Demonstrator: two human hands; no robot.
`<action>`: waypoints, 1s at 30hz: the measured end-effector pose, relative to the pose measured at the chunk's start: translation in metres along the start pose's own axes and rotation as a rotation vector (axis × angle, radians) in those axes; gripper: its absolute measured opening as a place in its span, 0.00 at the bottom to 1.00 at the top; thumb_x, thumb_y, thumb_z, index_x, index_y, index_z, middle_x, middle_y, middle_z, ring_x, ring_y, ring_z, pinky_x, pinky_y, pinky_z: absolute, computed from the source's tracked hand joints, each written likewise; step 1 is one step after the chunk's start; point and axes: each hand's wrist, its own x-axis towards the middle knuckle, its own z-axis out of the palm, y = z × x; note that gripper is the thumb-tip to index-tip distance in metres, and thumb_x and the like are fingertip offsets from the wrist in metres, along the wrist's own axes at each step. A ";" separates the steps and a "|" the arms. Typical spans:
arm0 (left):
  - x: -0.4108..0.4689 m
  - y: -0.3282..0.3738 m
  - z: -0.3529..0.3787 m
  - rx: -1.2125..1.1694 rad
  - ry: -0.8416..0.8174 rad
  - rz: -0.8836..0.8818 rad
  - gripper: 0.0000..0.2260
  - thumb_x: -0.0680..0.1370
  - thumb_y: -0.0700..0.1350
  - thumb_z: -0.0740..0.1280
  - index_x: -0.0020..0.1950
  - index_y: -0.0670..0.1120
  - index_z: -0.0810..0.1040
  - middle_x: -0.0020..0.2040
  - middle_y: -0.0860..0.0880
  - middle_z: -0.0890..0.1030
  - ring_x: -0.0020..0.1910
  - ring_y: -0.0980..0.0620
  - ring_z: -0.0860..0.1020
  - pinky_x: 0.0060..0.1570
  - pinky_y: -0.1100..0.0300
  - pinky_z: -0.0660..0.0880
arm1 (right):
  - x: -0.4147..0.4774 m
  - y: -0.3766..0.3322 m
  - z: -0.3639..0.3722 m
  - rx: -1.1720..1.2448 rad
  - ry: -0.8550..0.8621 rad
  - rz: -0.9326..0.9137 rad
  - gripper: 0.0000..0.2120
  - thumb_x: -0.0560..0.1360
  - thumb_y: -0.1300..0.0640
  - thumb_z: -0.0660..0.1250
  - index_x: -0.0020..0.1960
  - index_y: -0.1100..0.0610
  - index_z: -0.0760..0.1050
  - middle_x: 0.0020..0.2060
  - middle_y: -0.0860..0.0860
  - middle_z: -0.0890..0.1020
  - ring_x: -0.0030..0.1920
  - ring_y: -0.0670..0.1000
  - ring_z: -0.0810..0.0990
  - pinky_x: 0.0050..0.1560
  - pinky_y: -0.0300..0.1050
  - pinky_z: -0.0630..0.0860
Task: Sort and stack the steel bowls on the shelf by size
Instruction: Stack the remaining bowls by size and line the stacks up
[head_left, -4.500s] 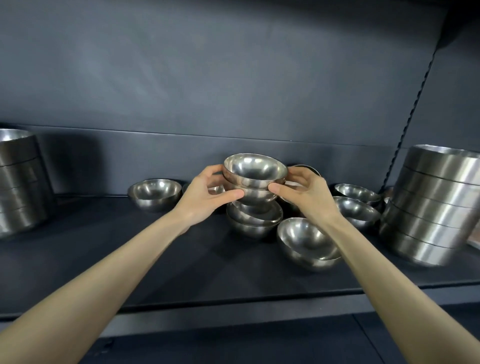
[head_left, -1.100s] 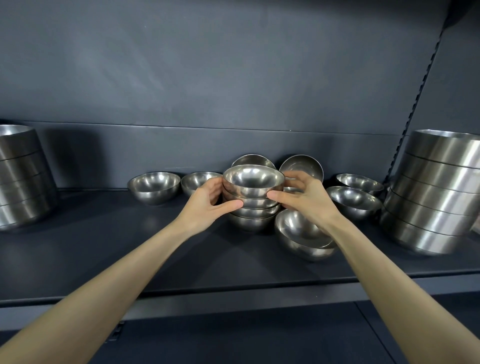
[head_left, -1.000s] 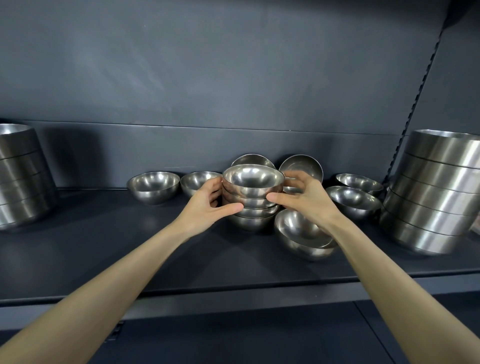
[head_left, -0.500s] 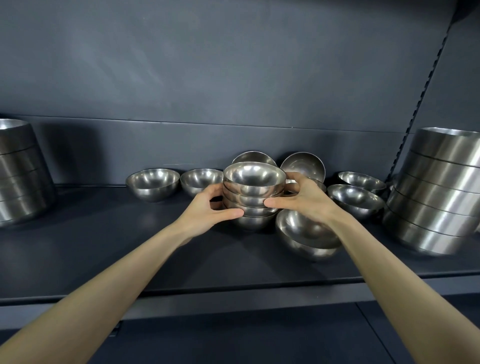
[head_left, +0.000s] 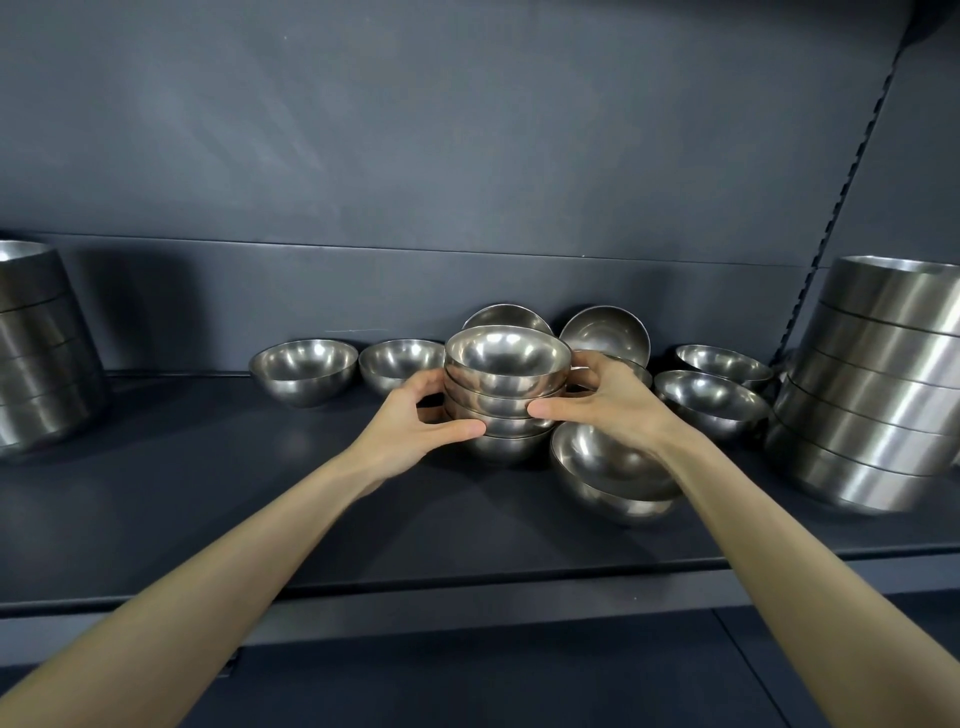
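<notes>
Both hands clamp the stack of small steel bowls (head_left: 505, 402) from either side. The left hand (head_left: 410, 426) has its thumb across the front of the lower bowls and its fingers curled behind. The right hand (head_left: 613, 405) mirrors it, thumb pressed to the front, fingers wrapped round the far side. Four bowls are nested in this stack, which stands mid-shelf, near the back.

Seven loose small bowls surround it:
- two upright to the left (head_left: 304, 371)
- two leaning on the back panel behind it (head_left: 605, 332)
- two upright to the right (head_left: 709, 402)
- one tilted bowl (head_left: 613, 473) in front of the right wrist

Part of another rim shows behind the right fingers.

Further out stand two stacks of large steel bowls. The right stack (head_left: 872, 395) has roughly six layers. The left stack (head_left: 36, 348) is cut by the frame edge, so its count is unclear. Everything rests on the dark shelf (head_left: 208, 493).
</notes>
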 end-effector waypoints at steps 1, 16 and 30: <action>0.000 0.000 0.000 -0.004 -0.002 0.002 0.22 0.67 0.41 0.78 0.58 0.52 0.75 0.55 0.55 0.80 0.49 0.59 0.81 0.46 0.69 0.75 | 0.000 0.000 0.000 0.001 -0.002 -0.002 0.23 0.62 0.60 0.80 0.52 0.50 0.75 0.44 0.46 0.85 0.45 0.42 0.84 0.43 0.29 0.75; -0.003 -0.001 0.003 -0.097 -0.034 -0.075 0.27 0.67 0.41 0.78 0.60 0.56 0.72 0.61 0.53 0.76 0.50 0.50 0.83 0.45 0.57 0.80 | 0.005 -0.004 -0.006 -0.044 -0.075 0.043 0.26 0.62 0.59 0.81 0.56 0.56 0.74 0.46 0.53 0.86 0.48 0.52 0.85 0.52 0.40 0.80; -0.006 0.023 -0.047 -0.077 0.067 -0.006 0.25 0.64 0.44 0.80 0.58 0.54 0.76 0.53 0.51 0.81 0.51 0.53 0.82 0.45 0.57 0.80 | 0.029 -0.048 0.029 -0.004 -0.074 -0.051 0.26 0.60 0.57 0.81 0.54 0.54 0.74 0.45 0.49 0.86 0.45 0.45 0.85 0.44 0.34 0.79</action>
